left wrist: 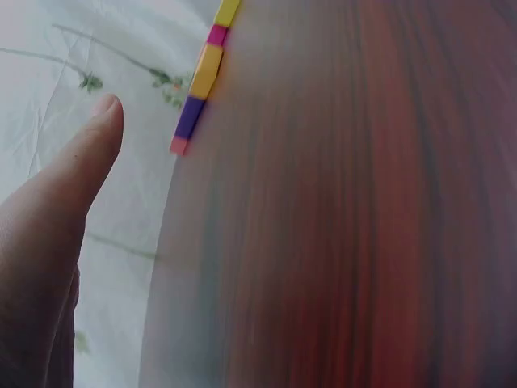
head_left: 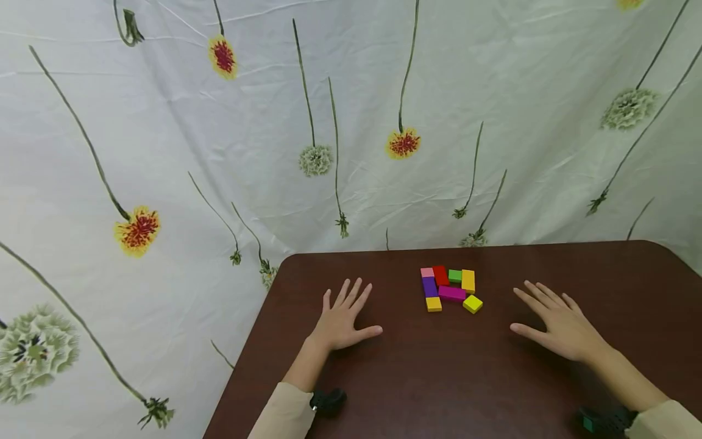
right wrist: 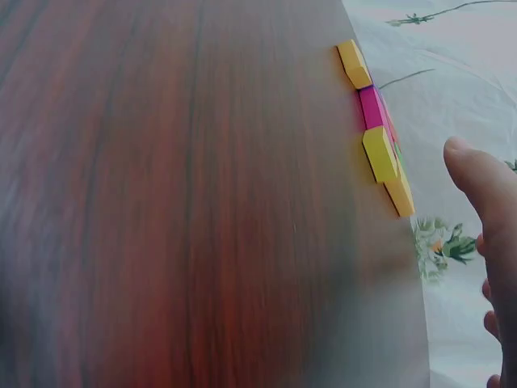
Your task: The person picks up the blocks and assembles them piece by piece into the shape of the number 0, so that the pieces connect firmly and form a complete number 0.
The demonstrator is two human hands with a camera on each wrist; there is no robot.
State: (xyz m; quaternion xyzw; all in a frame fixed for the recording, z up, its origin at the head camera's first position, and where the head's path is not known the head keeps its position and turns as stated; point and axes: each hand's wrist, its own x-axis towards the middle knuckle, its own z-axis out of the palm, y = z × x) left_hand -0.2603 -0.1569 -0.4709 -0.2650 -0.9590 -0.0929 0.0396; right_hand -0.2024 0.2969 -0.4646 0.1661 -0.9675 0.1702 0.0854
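Several coloured blocks lie close together on the table, between my hands and farther back. On their left side run a pink block (head_left: 427, 272), a purple block (head_left: 430, 287) and an orange-yellow block (head_left: 434, 304). A red block (head_left: 441, 275), a green block (head_left: 455, 276) and a magenta block (head_left: 452, 294) fill the middle. To the right are a yellow-orange block (head_left: 468, 281) and a turned yellow block (head_left: 473, 304). My left hand (head_left: 341, 322), fingers spread, is left of the blocks and apart from them. My right hand (head_left: 560, 324), also spread and holding nothing, is to their right.
The dark brown wooden table (head_left: 439, 378) has rounded far corners. Behind it hangs a white cloth (head_left: 362, 201) printed with flowers and stems. A black wrist device (head_left: 329, 402) is worn at the left cuff, another (head_left: 606, 422) at the right.
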